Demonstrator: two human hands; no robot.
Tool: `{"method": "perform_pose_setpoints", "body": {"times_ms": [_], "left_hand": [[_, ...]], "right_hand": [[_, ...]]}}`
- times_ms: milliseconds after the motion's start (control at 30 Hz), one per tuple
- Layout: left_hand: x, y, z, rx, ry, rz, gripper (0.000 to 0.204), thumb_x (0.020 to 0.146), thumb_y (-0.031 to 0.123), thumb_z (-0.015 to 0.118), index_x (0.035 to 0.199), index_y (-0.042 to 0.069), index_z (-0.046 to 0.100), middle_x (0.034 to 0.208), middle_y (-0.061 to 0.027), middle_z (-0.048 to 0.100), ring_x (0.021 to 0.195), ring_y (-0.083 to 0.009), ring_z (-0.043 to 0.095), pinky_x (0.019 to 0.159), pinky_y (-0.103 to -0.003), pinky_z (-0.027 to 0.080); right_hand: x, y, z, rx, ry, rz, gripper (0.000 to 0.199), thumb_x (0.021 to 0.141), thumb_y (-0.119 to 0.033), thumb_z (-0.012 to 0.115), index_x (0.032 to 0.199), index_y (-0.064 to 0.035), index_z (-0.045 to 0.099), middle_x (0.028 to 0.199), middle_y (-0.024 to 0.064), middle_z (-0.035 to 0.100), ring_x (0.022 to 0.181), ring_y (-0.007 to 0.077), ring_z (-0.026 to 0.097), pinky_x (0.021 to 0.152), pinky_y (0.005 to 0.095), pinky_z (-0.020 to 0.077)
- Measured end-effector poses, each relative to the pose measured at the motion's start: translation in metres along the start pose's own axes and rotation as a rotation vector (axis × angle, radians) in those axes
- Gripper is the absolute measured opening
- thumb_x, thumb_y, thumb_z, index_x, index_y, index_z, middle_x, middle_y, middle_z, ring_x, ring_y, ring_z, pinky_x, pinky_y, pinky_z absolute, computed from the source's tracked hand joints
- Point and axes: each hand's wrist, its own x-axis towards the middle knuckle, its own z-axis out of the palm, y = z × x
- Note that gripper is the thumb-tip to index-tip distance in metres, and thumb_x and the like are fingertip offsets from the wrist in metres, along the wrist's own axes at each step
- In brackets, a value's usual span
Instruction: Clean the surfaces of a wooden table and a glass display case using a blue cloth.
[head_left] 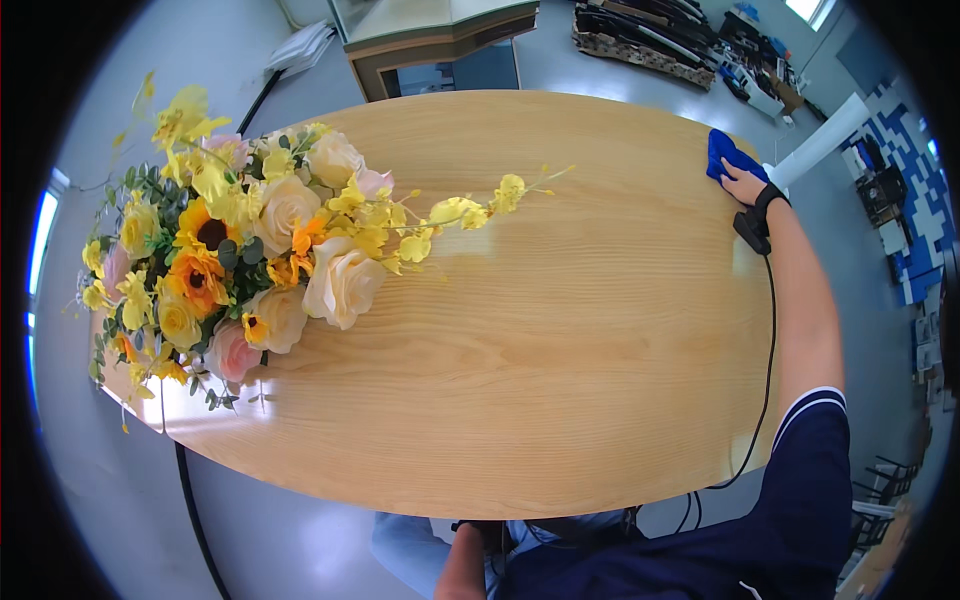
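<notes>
At the far right end of the wooden table (pixel 560 370), my right hand (pixel 743 186) rests on a bunched blue cloth (pixel 728 153), its fingers over the near edge of the cloth. My right arm is stretched out far, with a black strap and a small black device (pixel 752 232) at the wrist. My left hand (pixel 482 535) is low, at the table's near edge by my lap. Its fingers are hidden beneath the tabletop.
A large arrangement of yellow, cream and pink flowers (pixel 285 212) covers the table's left end, one yellow spray reaching toward the middle. A black cable (pixel 771 350) runs from my right wrist over the near right edge. A white post (pixel 822 142) stands beyond the right end.
</notes>
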Motion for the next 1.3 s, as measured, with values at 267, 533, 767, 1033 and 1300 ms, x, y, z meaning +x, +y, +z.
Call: {"method": "perform_pose_setpoints", "body": {"times_ms": [267, 533, 767, 1033, 1300], "left_hand": [[0.020, -0.011, -0.031, -0.059, 0.054, -0.176, 0.034, 0.083, 0.032, 0.056, 0.104, 0.005, 0.053, 0.092, -0.0083, 0.060, 0.078, -0.0214, 0.059, 0.059, -0.033, 0.048], [0.008, -0.011, -0.062, -0.301, 0.092, -0.235, 0.032, 0.083, 0.029, 0.055, 0.103, 0.005, 0.052, 0.096, -0.0095, 0.059, 0.081, -0.0239, 0.059, 0.061, -0.035, 0.047], [-0.015, -0.003, -0.074, -0.343, 0.099, -0.194, 0.030, 0.082, 0.022, 0.049, 0.107, 0.006, 0.049, 0.103, -0.0097, 0.057, 0.086, -0.0268, 0.058, 0.063, -0.036, 0.047], [-0.024, -0.010, -0.095, -0.560, 0.093, -0.125, 0.036, 0.080, 0.022, 0.051, 0.113, 0.009, 0.046, 0.110, -0.0080, 0.053, 0.099, -0.0278, 0.052, 0.073, -0.038, 0.041], [-0.025, -0.006, -0.105, -0.733, 0.261, -0.027, 0.045, 0.074, 0.025, 0.059, 0.114, 0.013, 0.041, 0.112, -0.0057, 0.047, 0.098, -0.0245, 0.046, 0.069, -0.037, 0.040]], "right_hand": [[0.010, -0.204, -0.027, 0.010, -0.015, -0.194, 0.055, 0.085, -0.047, 0.041, 0.135, -0.0321, 0.025, 0.131, 0.0320, 0.029, 0.124, 0.0458, 0.026, 0.104, 0.0455, 0.0195], [-0.083, -0.422, -0.038, -0.022, -0.040, -0.638, 0.047, 0.085, -0.048, 0.043, 0.131, -0.0428, 0.030, 0.143, 0.0164, 0.017, 0.127, 0.0468, 0.016, 0.097, 0.0616, 0.0197], [-0.115, -0.376, -0.022, -0.091, -0.097, -0.700, 0.049, 0.087, -0.047, 0.037, 0.134, -0.0374, 0.026, 0.144, 0.0108, 0.015, 0.130, 0.0407, 0.015, 0.101, 0.0571, 0.0193], [-0.157, -0.181, -0.014, 0.010, -0.174, -0.093, 0.057, 0.084, -0.054, 0.035, 0.136, -0.0377, 0.018, 0.141, 0.0255, 0.009, 0.130, 0.0430, 0.012, 0.105, 0.0512, 0.0132], [-0.268, -0.006, 0.031, 0.100, -0.212, 0.199, 0.066, 0.083, -0.054, 0.038, 0.138, -0.0326, 0.009, 0.138, 0.0316, 0.008, 0.128, 0.0453, 0.014, 0.104, 0.0485, 0.0176]]}}
